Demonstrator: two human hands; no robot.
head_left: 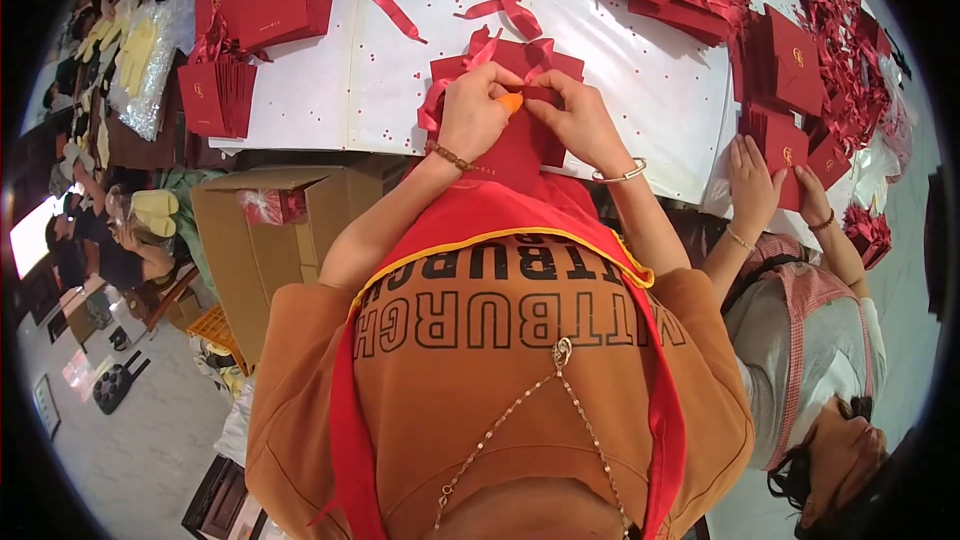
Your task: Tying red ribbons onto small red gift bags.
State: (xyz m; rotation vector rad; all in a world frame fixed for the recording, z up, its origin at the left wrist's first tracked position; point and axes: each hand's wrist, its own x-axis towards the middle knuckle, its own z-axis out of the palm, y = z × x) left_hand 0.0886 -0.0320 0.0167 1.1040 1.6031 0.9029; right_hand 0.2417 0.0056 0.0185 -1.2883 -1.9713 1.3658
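A dark red paper gift bag [515,155] lies at the table's near edge, in front of my red apron. Over its upper part both hands are closed in a pinch. My left hand [474,117] grips a red satin ribbon [484,48], and a small orange piece [511,102], of a kind I cannot make out, shows at its fingertips. Close beside it, my right hand [580,122] pinches the ribbon too, thumb and forefinger together. Just what sits between the fingertips is partly hidden.
Stacks of red bags [275,0] and ribbon-tied bags [690,0] line the white table [390,90]. An open cardboard box [250,260] stands at my left. On my right, a co-worker's hands [755,180] hold another red bag [783,152].
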